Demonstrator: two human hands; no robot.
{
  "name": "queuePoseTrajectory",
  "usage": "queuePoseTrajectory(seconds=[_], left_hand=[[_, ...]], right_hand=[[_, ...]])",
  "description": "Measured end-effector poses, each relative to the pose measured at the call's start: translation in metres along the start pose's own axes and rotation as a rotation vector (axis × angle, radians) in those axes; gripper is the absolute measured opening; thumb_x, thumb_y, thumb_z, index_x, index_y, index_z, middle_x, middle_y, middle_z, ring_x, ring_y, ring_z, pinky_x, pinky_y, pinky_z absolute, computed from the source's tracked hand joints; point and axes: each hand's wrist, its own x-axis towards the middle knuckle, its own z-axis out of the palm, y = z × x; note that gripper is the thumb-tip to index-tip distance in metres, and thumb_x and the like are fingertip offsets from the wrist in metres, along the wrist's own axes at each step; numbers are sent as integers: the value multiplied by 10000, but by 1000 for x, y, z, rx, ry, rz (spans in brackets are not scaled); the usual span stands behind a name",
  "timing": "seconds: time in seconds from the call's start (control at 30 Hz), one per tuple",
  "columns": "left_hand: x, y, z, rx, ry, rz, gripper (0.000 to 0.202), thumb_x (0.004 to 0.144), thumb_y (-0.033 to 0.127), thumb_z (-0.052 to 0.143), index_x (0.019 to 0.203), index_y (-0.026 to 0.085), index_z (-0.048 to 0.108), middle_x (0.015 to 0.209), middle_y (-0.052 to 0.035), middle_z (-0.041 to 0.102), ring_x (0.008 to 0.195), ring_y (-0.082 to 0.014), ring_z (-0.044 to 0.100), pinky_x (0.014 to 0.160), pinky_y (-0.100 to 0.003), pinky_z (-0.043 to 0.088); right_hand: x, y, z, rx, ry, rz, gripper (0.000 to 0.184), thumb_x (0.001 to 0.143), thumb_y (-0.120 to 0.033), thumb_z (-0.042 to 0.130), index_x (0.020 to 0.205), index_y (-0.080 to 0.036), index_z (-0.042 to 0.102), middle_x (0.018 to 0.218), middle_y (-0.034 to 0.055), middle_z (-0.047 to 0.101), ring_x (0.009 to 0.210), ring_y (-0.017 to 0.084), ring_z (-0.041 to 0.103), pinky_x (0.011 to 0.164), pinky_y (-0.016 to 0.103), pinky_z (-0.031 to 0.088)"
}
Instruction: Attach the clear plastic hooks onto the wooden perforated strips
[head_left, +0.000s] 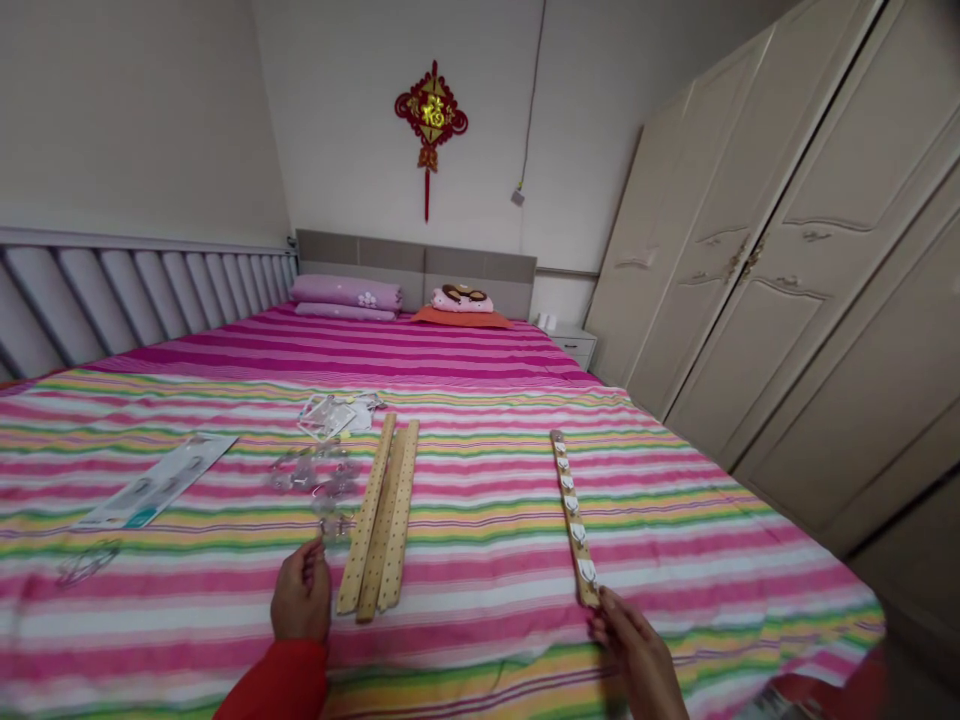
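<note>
My left hand, in a red sleeve, rests on the striped bedspread with its fingers curled. It sits just left of a bundle of three perforated wooden strips and below a cluster of clear plastic hooks. I cannot tell whether it pinches one of them. My right hand touches the near end of a single wooden strip that carries several white hooks. Its fingers point at that end and look loosely extended.
A flat white packaging card and a clear bag of parts lie on the bed's left half. Pillows sit at the headboard. A cream wardrobe lines the right side, and a padded panel the left.
</note>
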Motion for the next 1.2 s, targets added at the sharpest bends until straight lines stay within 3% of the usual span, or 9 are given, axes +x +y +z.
queuePoseTrajectory(seconds=[0.07, 0.13, 0.17, 0.27, 0.47, 0.53, 0.7, 0.93, 1.2], left_hand=[[-1, 1, -1, 4, 8, 16, 362, 762, 419, 445, 966, 166, 606, 853, -59, 609, 716, -177, 558, 675, -307, 481], [-1, 1, -1, 0, 14, 28, 367, 770, 422, 436, 971, 163, 603, 859, -64, 608, 725, -179, 561, 679, -309, 482], [-2, 0, -1, -2, 16, 31, 369, 774, 423, 433, 972, 162, 603, 864, -67, 608, 732, -181, 563, 681, -311, 483], [-2, -1, 0, -14, 13, 32, 370, 781, 425, 429, 974, 162, 604, 882, -74, 611, 752, -186, 567, 692, -316, 485], [-2, -5, 1, -60, 9, 32, 376, 776, 426, 437, 989, 159, 593, 882, -76, 612, 765, -195, 571, 701, -331, 489], [-2, -6, 2, -77, 3, 23, 372, 773, 423, 439, 988, 159, 590, 884, -78, 613, 769, -197, 574, 704, -333, 490], [-3, -5, 1, -94, -23, 13, 358, 774, 400, 451, 1016, 169, 578, 908, -81, 609, 791, -201, 579, 714, -333, 489], [-5, -3, 0, -93, -23, 15, 331, 780, 379, 451, 1009, 178, 579, 915, -81, 614, 789, -201, 582, 713, -331, 487], [-4, -4, 1, -66, -22, 43, 342, 793, 382, 435, 1008, 158, 578, 914, -90, 615, 785, -200, 581, 715, -333, 488]], right_hand=[[-10, 17, 0, 54, 134, -57, 436, 455, -384, 856, 773, -150, 672, 597, 6, 667, 511, 142, 604, 480, 239, 509], [-24, 38, 5, 32, 171, -52, 395, 495, -458, 827, 646, -162, 614, 447, -36, 573, 376, 96, 507, 356, 190, 407], [-32, 49, 11, 0, 133, -30, 409, 519, -496, 805, 595, -164, 579, 388, -53, 519, 326, 76, 453, 317, 169, 344], [-59, 77, 41, -92, -152, 89, 466, 515, -563, 786, 592, -157, 571, 360, -63, 479, 280, 46, 380, 293, 147, 249], [-96, 95, 128, -243, -692, 321, 506, 608, -623, 701, 721, -143, 584, 548, 26, 654, 321, 80, 522, 291, 139, 274], [-100, 97, 152, -222, -740, 403, 550, 567, -633, 718, 762, -141, 569, 631, 53, 692, 323, 98, 549, 284, 153, 318], [-104, 106, 191, -166, -668, 474, 543, 558, -618, 728, 723, -128, 563, 625, 84, 699, 318, 106, 546, 266, 160, 327], [-100, 111, 207, -166, -559, 408, 459, 600, -546, 734, 586, -121, 563, 495, 70, 651, 261, 45, 407, 253, 141, 165], [-94, 106, 187, -49, -564, 299, 469, 542, -543, 771, 579, -129, 554, 496, 25, 638, 251, 1, 294, 295, 154, 128]])
